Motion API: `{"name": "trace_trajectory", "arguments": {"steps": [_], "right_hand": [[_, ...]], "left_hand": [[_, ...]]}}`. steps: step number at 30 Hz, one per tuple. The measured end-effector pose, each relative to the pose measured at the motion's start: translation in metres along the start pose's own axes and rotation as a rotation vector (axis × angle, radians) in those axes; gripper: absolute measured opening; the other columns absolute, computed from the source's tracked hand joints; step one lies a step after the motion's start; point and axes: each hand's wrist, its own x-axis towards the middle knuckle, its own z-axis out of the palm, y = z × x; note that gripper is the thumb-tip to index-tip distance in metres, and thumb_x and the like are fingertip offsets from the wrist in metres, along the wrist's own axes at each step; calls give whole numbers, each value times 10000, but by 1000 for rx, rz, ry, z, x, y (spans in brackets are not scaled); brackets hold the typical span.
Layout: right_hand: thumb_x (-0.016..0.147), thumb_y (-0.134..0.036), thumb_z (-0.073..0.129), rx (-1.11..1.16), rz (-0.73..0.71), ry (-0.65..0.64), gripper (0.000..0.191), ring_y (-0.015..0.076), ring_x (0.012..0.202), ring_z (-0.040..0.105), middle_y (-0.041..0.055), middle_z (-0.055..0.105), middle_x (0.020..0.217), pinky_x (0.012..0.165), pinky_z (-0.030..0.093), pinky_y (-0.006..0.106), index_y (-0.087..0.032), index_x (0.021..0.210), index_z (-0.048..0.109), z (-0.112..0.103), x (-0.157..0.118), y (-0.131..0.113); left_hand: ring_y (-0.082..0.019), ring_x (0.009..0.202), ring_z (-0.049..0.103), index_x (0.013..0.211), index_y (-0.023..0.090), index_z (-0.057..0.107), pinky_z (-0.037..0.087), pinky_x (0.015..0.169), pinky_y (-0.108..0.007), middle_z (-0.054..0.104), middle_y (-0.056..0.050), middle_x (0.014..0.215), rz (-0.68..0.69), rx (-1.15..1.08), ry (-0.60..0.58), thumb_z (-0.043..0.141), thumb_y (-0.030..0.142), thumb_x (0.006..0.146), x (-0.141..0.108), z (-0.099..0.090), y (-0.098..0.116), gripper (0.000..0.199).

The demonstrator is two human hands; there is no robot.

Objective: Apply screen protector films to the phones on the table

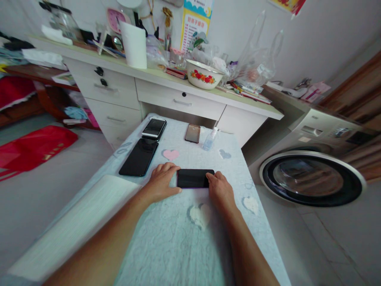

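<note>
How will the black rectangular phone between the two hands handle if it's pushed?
The black rectangular phone looks like a rigid slab with straight edges, so it should move in one piece rather than flop. It also looks glossy, so it may be slippery under the right hand. Being thin and flat, it probably won't roll.

Lit soft and a bit dim, cool cast, can't pin the source. Darkens on the cloth beside the right forearm. Reflects faintly off the phone. Stretches toward the edges, notably at the washer. Blurs around the red bag.
</note>
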Motion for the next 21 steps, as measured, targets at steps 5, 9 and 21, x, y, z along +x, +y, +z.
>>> {"name": "trace_trajectory", "arguments": {"steps": [5, 9, 21], "right_hand": [[988, -212, 348, -19, 75, 22, 326, 199, 878, 550, 72, 574, 966, 660, 337, 272, -253, 1135, 636, -4, 2, 7], [972, -199, 370, -47, 94, -16, 298, 205, 879, 554, 80, 575, 983, 638, 326, 274, -236, 1106, 633, -5, 1, 4], [955, -140, 386, -74, -100, -58, 253, 198, 888, 541, 68, 567, 970, 685, 371, 280, -207, 1032, 618, -4, -16, -37]], "left_hand": [[-311, 1184, 435, 1295, 245, 486, 360, 1006, -438, 487, -79, 1320, 4, -5, -3, 674, 416, 668, 0, -1, 0, 676], [-306, 1197, 429, 1305, 234, 482, 352, 1023, -432, 481, -80, 1333, 2, -12, -18, 662, 398, 672, -1, -2, 1, 678], [-311, 1192, 429, 1287, 239, 491, 360, 1015, -440, 490, -78, 1320, 3, -7, -3, 651, 385, 671, -1, -3, 3, 653]]}}
